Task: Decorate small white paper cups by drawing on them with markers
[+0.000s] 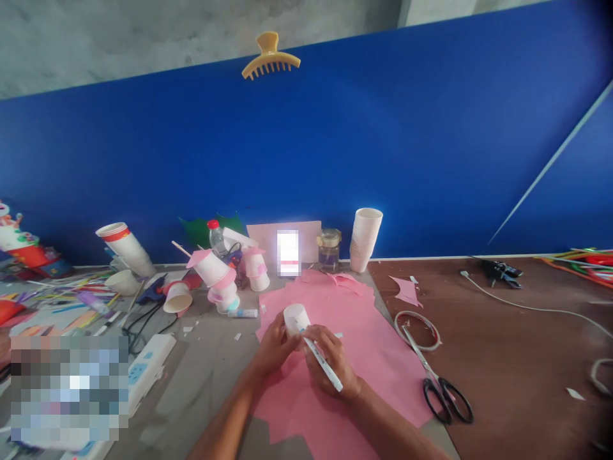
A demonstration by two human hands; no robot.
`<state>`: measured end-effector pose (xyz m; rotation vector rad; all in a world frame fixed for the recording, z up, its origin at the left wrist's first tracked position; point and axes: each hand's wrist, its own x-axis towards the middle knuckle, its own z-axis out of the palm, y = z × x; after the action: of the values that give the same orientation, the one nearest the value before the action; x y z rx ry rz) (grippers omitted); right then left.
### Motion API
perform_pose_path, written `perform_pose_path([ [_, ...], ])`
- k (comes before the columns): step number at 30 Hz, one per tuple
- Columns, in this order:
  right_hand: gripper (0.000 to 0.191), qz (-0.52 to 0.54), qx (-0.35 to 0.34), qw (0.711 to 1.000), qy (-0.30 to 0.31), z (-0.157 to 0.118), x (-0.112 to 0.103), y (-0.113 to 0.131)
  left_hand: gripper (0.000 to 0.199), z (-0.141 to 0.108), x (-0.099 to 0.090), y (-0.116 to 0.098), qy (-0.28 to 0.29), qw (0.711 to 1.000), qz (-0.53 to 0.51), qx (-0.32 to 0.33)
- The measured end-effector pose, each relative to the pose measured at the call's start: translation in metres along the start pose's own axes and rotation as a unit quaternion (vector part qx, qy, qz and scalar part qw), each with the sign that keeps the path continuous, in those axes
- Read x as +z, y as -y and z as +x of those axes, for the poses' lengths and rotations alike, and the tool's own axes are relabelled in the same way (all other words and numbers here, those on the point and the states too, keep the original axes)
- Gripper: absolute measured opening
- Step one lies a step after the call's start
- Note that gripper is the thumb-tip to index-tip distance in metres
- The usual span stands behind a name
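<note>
My left hand [278, 345] is wrapped round a white paper cup [295, 315], holding it tilted above pink paper [368, 358]. In my right hand [330, 361] is a white marker pen [325, 366], gripped like a pencil. Its tip end meets the side of the cup; the exact mark, if any, is too small to make out. A marker cap or short tube [242, 314] lies to the left of the pink paper.
Decorated paper cups [211, 268] stand at the back left, near a glue gun [152, 289] and a power strip [146, 367]. A cup stack [366, 239] and a glass jar [329, 249] stand behind the paper. Scissors [438, 383] and a tape roll [417, 330] lie right.
</note>
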<state>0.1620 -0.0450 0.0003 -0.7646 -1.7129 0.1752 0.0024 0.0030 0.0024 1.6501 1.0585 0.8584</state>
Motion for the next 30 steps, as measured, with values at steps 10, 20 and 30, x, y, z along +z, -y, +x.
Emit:
perform_pose_path([
  [10,0.027,0.004,0.002,1.000,0.002,-0.0016,0.0007,-0.0018,0.042,0.0003,-0.0002,0.0040,0.002,1.000,-0.002,0.014],
  [20,0.020,0.020,0.054,0.998,-0.010,0.0001,-0.0027,0.0028,0.048,-0.0005,-0.0002,-0.0028,-0.002,1.000,-0.008,0.007],
  [30,0.019,0.010,0.099,0.995,-0.028,-0.0044,-0.0033,-0.0016,0.048,0.0001,-0.0005,-0.0011,0.006,1.000,-0.009,0.013],
])
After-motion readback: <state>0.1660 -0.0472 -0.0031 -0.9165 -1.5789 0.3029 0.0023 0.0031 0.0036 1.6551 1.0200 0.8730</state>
